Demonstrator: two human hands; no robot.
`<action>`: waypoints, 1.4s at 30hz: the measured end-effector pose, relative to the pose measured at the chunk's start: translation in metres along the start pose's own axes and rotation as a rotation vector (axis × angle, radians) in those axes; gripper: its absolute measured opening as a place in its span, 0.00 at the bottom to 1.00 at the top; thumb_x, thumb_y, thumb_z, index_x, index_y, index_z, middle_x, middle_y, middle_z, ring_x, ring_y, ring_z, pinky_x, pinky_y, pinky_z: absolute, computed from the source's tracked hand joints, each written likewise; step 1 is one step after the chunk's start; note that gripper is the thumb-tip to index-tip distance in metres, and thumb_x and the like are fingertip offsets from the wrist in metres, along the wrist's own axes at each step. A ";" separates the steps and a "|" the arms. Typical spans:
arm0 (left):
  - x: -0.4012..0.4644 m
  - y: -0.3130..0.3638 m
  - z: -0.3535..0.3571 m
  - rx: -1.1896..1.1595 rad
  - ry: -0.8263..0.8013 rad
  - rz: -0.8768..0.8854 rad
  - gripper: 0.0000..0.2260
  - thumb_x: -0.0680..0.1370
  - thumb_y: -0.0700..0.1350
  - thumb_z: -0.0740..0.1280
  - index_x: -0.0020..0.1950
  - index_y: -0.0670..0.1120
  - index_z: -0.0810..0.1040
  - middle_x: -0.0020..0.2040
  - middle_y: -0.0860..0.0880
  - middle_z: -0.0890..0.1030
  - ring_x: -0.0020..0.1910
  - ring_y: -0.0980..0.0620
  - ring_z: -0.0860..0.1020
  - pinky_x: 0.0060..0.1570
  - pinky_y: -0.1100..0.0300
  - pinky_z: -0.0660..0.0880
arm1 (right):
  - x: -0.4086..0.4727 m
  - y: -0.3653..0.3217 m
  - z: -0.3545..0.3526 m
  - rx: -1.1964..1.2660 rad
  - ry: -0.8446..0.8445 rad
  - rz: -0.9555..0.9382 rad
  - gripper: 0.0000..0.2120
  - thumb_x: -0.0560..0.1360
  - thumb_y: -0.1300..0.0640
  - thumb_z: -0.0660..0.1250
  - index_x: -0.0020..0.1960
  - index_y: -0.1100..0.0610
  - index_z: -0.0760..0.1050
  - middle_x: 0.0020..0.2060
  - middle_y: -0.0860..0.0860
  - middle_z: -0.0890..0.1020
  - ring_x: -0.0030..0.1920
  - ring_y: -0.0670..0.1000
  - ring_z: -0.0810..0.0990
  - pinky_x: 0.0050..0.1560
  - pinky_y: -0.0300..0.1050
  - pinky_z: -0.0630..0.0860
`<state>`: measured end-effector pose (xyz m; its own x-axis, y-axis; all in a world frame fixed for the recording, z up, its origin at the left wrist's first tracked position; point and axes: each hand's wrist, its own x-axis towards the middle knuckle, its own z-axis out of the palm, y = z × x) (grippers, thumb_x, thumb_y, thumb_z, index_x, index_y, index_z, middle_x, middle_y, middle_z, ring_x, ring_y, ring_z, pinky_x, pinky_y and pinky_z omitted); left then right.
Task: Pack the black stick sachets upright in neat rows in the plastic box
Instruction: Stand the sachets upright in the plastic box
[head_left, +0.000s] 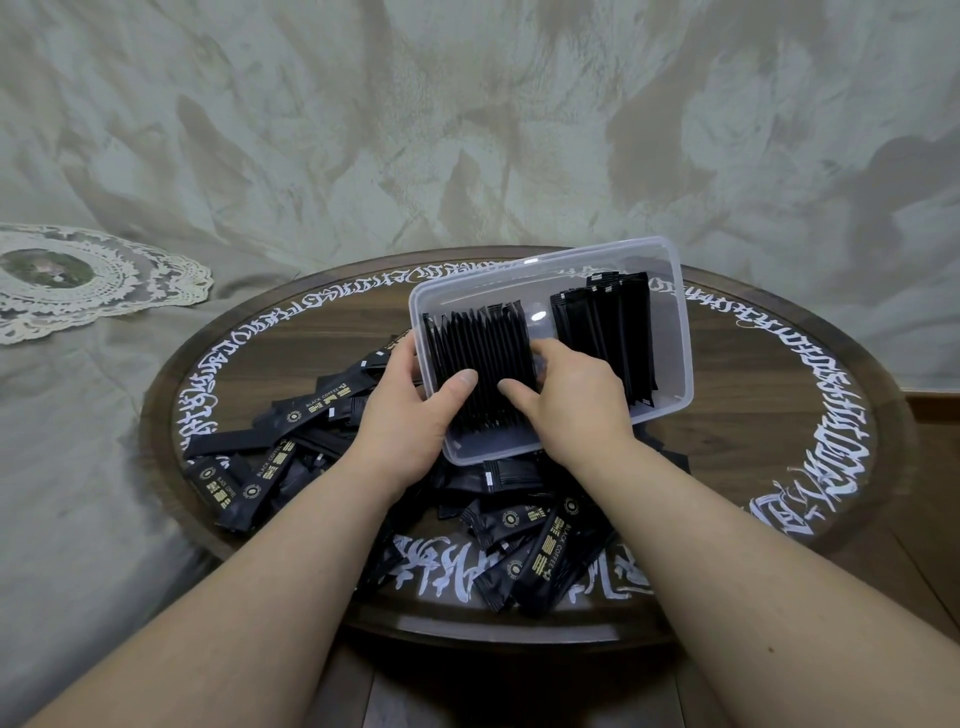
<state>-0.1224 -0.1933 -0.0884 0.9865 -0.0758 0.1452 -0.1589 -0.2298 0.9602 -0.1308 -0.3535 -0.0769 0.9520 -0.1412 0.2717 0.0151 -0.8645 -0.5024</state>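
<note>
Your clear box (670, 322) sits tilted on the round table (779, 395), its near edge propped on the loose pile of sachets (291, 457) that spreads across the table's near and left part. Inside the box you have two groups of sachets standing on edge: a left row (480, 358) packed tight, and a right row (615, 332) against the far side, with bare box floor between them. Your left hand (410, 410) grips the box's left wall, thumb pressed over the rim onto the left row, fingers curled outside. Your right hand (566, 400) reaches into the box, thumb and curled fingers pinching the right end of the left row. A lace doily (104, 280) lies on the grey cloth (467, 130) well to the left.
</note>
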 end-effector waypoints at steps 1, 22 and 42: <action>0.000 0.001 0.000 0.000 0.000 0.002 0.21 0.76 0.46 0.69 0.67 0.57 0.69 0.57 0.58 0.80 0.52 0.63 0.80 0.55 0.62 0.74 | 0.000 0.000 0.000 -0.002 -0.004 0.000 0.25 0.75 0.44 0.66 0.68 0.53 0.69 0.54 0.53 0.80 0.56 0.56 0.78 0.52 0.47 0.74; -0.001 0.000 0.005 0.052 0.068 0.004 0.20 0.79 0.46 0.66 0.71 0.54 0.67 0.53 0.64 0.77 0.47 0.73 0.75 0.47 0.72 0.68 | -0.012 0.018 -0.030 -0.001 0.191 0.035 0.12 0.78 0.51 0.63 0.59 0.55 0.73 0.45 0.50 0.81 0.48 0.54 0.78 0.47 0.45 0.72; 0.004 -0.004 0.018 0.063 0.159 0.014 0.19 0.82 0.44 0.59 0.73 0.51 0.64 0.57 0.57 0.74 0.56 0.56 0.72 0.38 0.80 0.65 | -0.005 0.030 -0.034 -0.138 0.132 0.207 0.12 0.78 0.47 0.61 0.50 0.54 0.76 0.42 0.52 0.81 0.43 0.55 0.75 0.40 0.43 0.68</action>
<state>-0.1188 -0.2099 -0.0963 0.9772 0.0739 0.1990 -0.1697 -0.2910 0.9416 -0.1454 -0.3948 -0.0653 0.8822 -0.3755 0.2841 -0.2258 -0.8668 -0.4445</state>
